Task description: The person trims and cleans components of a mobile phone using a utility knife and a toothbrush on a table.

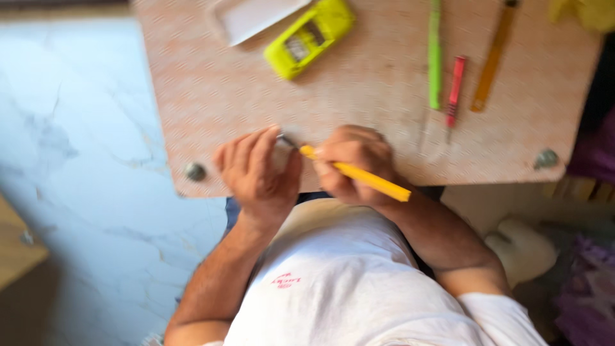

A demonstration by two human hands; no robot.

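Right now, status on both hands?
Right hand grips yellow-handled tool. Left hand pinches small grey part at its tip. Nothing between them.

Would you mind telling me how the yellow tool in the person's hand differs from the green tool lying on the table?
The yellow tool is gripped in the right hand, while the green tool lies untouched on the table. The yellow tool is slanted, its tip towards the left hand; the green tool lies nearly straight up the picture. Both are slim and rod-shaped.

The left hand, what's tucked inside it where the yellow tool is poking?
A small dark piece shows at the left hand fingertips, where the yellow-handled tool's tip meets it. The fingers cover the rest, so its shape can't be told.
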